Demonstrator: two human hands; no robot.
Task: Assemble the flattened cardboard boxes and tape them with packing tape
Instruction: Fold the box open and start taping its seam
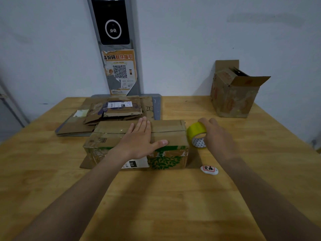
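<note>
A pile of flat boxes lies at 10 o'clock on the wood table. The top one has a white label with blue pen marks, too small to read.

At 12 o'clock a grey post stands by the wall. It has a black screen with a white ring on it. Under the screen hangs a torn orange poster with a square code and big Chinese words in black and red.

The box sits in the middle of the table, with its top flaps down. Its front has green leaves and a white label with "070" on a black patch. Shiny clear tape shows on the top at the left end, next to black bar marks.

The left hand lies flat on top of the box, palm down. Its fingers are straight and point to 12 o'clock. The thumb sticks out to 3 o'clock along the front edge. It holds nothing.

The tape is a yellow roll with a white middle. It stands on its edge just beside the right end of the box. The right hand comes in from 5 o'clock, and its fingers curl over the roll and grip it.

At 5 o'clock from the box lies a small white tag with two dark Chinese signs in a red frame.

At 2 o'clock an open box stands by the wall, flaps up, with faded red marks I cannot read.
</note>
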